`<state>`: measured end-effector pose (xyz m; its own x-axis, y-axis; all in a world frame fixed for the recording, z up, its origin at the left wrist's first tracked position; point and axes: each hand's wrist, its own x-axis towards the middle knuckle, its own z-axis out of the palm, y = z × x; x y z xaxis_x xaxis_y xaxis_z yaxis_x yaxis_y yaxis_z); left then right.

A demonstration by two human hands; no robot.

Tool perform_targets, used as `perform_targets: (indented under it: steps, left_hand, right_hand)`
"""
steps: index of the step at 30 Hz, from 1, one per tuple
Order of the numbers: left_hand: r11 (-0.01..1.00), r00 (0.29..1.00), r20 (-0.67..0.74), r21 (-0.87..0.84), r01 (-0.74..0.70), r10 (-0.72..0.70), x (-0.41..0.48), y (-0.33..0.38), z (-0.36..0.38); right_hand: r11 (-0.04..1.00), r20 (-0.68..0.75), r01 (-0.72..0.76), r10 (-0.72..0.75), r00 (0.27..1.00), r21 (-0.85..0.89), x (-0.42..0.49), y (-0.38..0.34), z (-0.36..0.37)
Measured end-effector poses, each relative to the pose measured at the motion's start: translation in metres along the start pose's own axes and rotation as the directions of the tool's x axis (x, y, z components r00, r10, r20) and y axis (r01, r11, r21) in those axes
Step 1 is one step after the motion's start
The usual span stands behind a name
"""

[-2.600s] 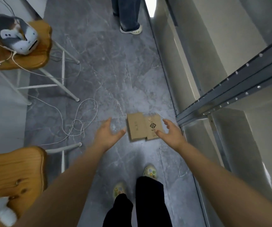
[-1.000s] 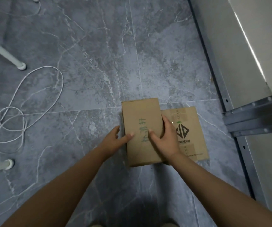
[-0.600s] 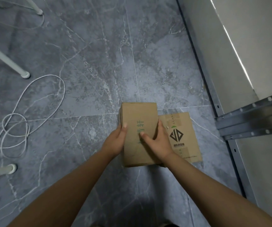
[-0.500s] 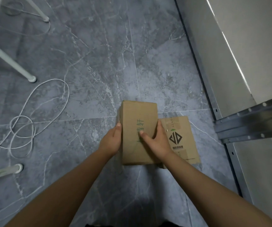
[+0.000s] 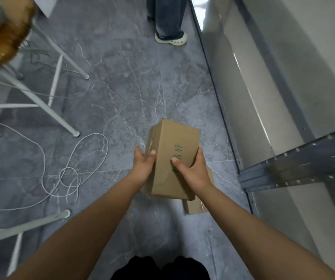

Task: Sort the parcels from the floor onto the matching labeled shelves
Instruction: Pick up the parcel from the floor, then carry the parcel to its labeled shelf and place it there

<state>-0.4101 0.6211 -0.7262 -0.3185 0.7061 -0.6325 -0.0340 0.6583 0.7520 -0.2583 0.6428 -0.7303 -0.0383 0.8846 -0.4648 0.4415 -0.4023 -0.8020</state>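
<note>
Cardboard parcel [image 5: 173, 156], pinched between left hand [image 5: 143, 165] and right hand [image 5: 193, 170], might slip onto floor parcel [image 5: 196, 206] at lower centre.

Both forearms [image 5: 94, 225] are bare, with what look like black trousers [image 5: 160, 267] below.
</note>
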Motion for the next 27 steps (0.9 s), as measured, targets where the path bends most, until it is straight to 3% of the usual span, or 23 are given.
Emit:
perform_targets:
  steps: [7,19,27]
  left_hand:
    - [0.996,0.995,0.091,-0.065,0.053,-0.047,-0.099,0.142,-0.042]
    - [0.970,0.972,0.029,0.060,-0.234,0.232,-0.261,0.383,-0.115]
    - [0.884,0.884,-0.044,0.080,-0.461,0.465,-0.343,0.481,-0.140]
  right_hand:
    - [0.995,-0.022,0.093,-0.093,0.995,0.031,-0.072,-0.156,-0.069]
    - [0.968,0.045,0.249,-0.250,0.967,0.020,-0.181,-0.409,-0.173]
    - [0.951,0.024,0.303,-0.305,0.952,0.066,-0.223,-0.514,-0.210]
